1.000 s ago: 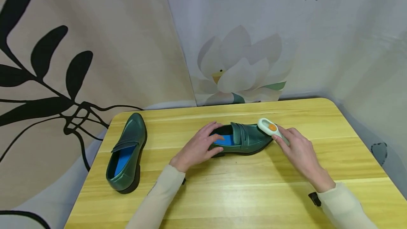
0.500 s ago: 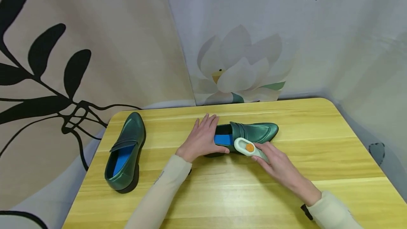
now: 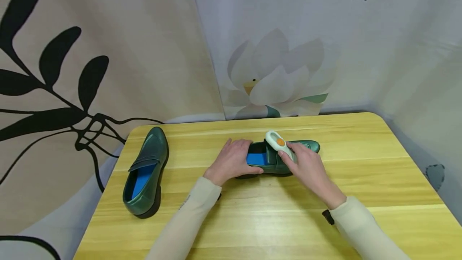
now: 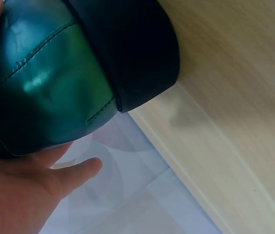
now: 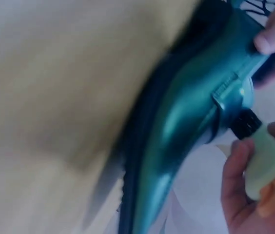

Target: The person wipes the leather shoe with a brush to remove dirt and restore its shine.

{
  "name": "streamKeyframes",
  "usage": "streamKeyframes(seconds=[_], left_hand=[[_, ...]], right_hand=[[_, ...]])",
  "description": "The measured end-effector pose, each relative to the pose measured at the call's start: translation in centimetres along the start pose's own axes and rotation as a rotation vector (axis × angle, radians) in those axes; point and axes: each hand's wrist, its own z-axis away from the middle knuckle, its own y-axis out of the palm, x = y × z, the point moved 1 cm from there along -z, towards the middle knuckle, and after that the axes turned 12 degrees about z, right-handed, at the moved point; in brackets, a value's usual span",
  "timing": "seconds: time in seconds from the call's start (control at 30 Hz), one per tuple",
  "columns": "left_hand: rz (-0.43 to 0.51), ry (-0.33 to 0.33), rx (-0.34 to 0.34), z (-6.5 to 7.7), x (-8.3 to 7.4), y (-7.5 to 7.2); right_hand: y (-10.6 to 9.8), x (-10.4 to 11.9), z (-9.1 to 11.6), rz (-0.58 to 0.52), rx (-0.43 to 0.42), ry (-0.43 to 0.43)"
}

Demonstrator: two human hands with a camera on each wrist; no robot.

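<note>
A dark green loafer (image 3: 279, 167) with a blue insole lies sideways on the table, toe to the right. At its heel, my left hand (image 3: 232, 159) grips the shoe, thumb on the near side and fingers on the far side. The left wrist view shows the heel (image 4: 54, 73) close up. My right hand (image 3: 308, 167) holds a small brush (image 3: 285, 147) with a pale green handle and an orange button, over the loafer's strap area. In the right wrist view, the brush's black bristles (image 5: 245, 124) are at the upper by the strap (image 5: 220, 107).
A second green loafer (image 3: 151, 183) stands at the left of the wooden table (image 3: 274, 224), toe pointing away. Behind the table hangs a printed curtain (image 3: 162, 51) with leaf and flower patterns.
The brush has moved from the toe, left to the shoe's near side, then up over the strap area. My left hand has shifted its hold at the heel, its thumb now on the near side.
</note>
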Motion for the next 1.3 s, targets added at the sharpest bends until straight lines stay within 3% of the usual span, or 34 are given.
streamKeyframes(seconds=[0.17, 0.3, 0.5, 0.73, 1.0, 1.13, 1.3], left_hand=[[0.003, 0.0, -0.006, -0.1, -0.1, 0.2], [0.007, -0.008, -0.009, -0.1, -0.2, 0.3], [0.014, -0.024, -0.013, 0.1, -0.2, 0.0], [0.01, -0.036, -0.004, 0.2, -0.2, -0.1], [0.013, -0.023, -0.013, 0.3, 0.0, -0.1], [0.024, -0.018, -0.005, 0.2, 0.0, 0.0], [0.055, -0.011, 0.012, 0.0, 0.0, 0.0]], right_hand=[[-0.6, 0.4, -2.3, 0.03, 0.109, 0.05], [-0.9, 0.5, -2.5, 0.039, 0.144, 0.052], [-1.0, 0.4, 0.0, 0.06, 0.067, -0.024], [-1.6, -0.1, 3.0, 0.166, 0.053, -0.154], [-1.6, -0.9, 4.5, 0.211, 0.001, -0.29], [-1.2, -1.3, 4.0, 0.196, -0.012, -0.256], [-0.7, -0.9, 2.2, 0.117, 0.029, -0.136]])
